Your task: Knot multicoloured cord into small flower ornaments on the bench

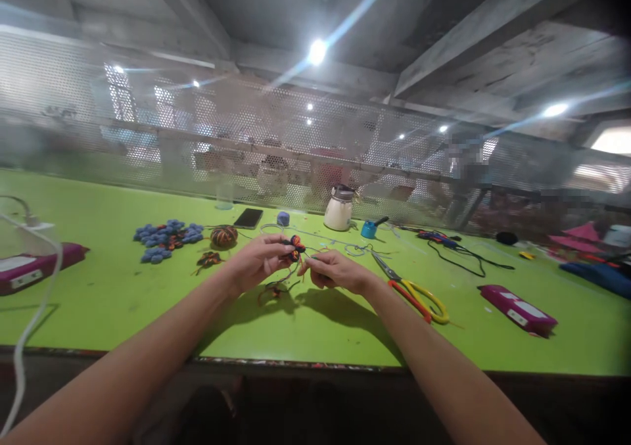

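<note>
Above the green table, my left hand pinches a small orange, black and blue knotted cord piece. Cord ends hang from it down to the table. My right hand is closed just to the right of the piece, pinching a thin strand that leads into it. Both forearms reach in from the near edge.
Yellow and red scissors lie right of my right hand. Blue knotted pieces, an orange-black ball, a phone, a white jar, a blue cup and two magenta boxes are on the table. A perforated screen stands behind.
</note>
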The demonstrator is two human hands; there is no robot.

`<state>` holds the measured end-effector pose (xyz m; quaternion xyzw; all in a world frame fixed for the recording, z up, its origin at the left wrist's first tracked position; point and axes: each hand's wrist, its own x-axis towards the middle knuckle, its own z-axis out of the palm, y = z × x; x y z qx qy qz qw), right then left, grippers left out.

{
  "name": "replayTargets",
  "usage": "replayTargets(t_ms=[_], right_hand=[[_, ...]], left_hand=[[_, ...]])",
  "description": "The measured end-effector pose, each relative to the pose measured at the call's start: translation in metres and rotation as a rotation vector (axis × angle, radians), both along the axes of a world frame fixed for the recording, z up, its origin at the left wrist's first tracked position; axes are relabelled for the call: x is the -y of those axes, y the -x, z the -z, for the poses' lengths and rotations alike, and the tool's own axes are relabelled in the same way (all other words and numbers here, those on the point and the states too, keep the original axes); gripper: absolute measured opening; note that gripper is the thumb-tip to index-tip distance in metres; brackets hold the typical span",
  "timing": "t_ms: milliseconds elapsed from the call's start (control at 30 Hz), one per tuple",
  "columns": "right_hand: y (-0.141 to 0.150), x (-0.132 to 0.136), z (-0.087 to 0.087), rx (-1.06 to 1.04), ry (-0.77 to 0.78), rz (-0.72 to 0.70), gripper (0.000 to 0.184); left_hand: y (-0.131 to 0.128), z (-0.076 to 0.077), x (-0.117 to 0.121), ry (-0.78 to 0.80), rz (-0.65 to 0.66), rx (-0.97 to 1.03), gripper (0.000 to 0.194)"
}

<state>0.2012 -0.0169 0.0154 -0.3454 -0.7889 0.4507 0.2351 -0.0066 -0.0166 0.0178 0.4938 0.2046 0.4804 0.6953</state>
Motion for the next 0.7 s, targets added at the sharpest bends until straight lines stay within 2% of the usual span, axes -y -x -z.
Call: replayTargets(t_ms=[333, 700], right_hand=[[0.0004, 0.0000, -0.0007, 0.048, -0.115, 0.007, 0.049], [-0.0011, -0.0009, -0.0016, 0.150, -0.319, 0.098, 0.047]], left_hand=[[0.0013, -0.0002, -0.0003, 0.017, 0.049, 0.009, 0.010], [0.0015, -0.0005, 0.0006, 0.054, 0.060, -0.022, 0.013]])
